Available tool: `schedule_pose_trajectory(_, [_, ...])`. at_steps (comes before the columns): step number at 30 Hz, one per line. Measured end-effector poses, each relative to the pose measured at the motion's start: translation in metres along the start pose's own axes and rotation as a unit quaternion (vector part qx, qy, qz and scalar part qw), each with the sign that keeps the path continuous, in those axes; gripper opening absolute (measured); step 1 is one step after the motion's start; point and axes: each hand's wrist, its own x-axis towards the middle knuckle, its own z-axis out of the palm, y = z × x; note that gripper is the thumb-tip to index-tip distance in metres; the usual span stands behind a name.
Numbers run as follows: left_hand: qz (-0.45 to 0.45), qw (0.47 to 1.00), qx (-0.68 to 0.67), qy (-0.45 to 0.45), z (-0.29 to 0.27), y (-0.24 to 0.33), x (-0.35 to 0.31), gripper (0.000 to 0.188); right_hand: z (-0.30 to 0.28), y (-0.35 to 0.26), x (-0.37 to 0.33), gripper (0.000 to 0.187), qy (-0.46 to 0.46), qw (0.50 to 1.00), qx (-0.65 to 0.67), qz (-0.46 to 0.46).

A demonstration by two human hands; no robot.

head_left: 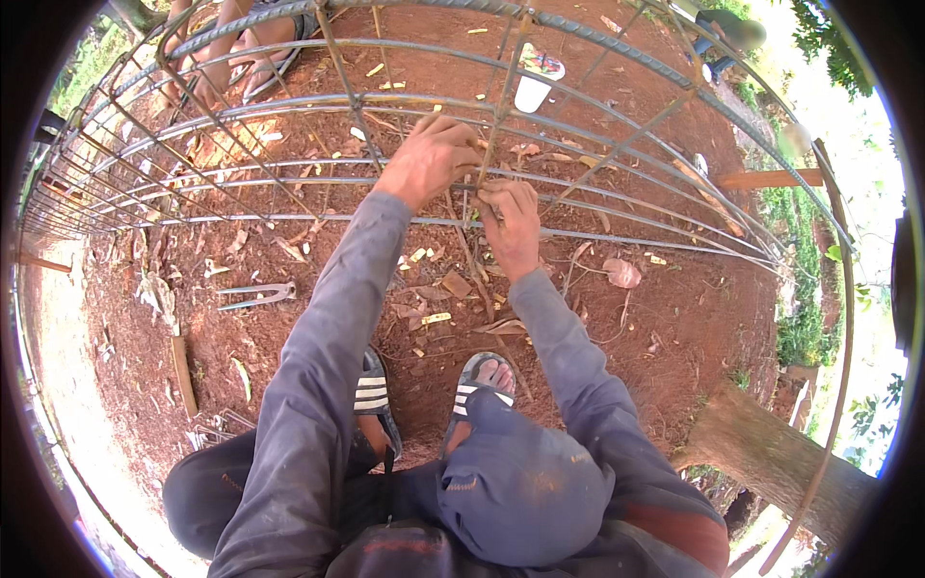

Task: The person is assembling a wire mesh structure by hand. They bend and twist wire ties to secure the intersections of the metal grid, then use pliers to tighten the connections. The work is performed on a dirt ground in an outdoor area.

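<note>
A long rebar cage [318,98] of grey bars and rusty cross ties spans the space before me. My left hand [436,159] is closed, with its fingers curled against a rusty stirrup [503,101] where it meets the lower bars. Just right of and below it, my right hand [511,222] is closed too, fingertips pinched at the same crossing. Whatever the fingers hold is too small to make out. Steel pincers [258,295] with thin handles lie on the soil left of my left forearm.
A white bucket [533,93] with colourful contents stands beyond the cage. Another person's hands [207,82] are at the cage's far left; a further person [718,39] bends at far right. A tree trunk [771,462] is at lower right. Leaves and yellow scraps litter the red soil.
</note>
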Motion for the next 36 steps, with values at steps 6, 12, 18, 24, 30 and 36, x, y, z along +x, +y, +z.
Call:
schedule_pose_trajectory(6, [-0.265,0.921,-0.189,-0.212,0.023,0.000,-0.007,0.028,0.006,0.000,-0.008,0.022,0.009,1.000,-0.001,0.002])
schedule_pose_trajectory(12, [-0.368,0.776,-0.407,-0.312,0.013,-0.016,0.003,0.037,0.005,0.007,-0.010,0.022,0.013,1.000,-0.013,-0.023])
schedule_pose_trajectory(18, [-0.370,0.720,-0.481,-0.338,0.004,-0.017,0.007,0.038,0.006,-0.001,-0.016,0.027,-0.018,0.993,-0.099,-0.069])
schedule_pose_trajectory(24, [-0.370,0.767,-0.405,-0.333,0.013,-0.019,0.007,0.036,0.008,-0.005,-0.001,0.027,-0.027,0.991,-0.118,-0.061])
schedule_pose_trajectory(30, [-0.319,0.902,-0.264,0.119,0.023,0.017,-0.030,0.025,-0.002,-0.025,0.013,0.024,-0.033,0.990,-0.066,0.123])
schedule_pose_trajectory(36, [-0.581,0.497,-0.637,0.095,0.011,0.102,-0.046,0.023,-0.022,-0.028,0.024,0.026,-0.106,0.955,0.024,0.276])
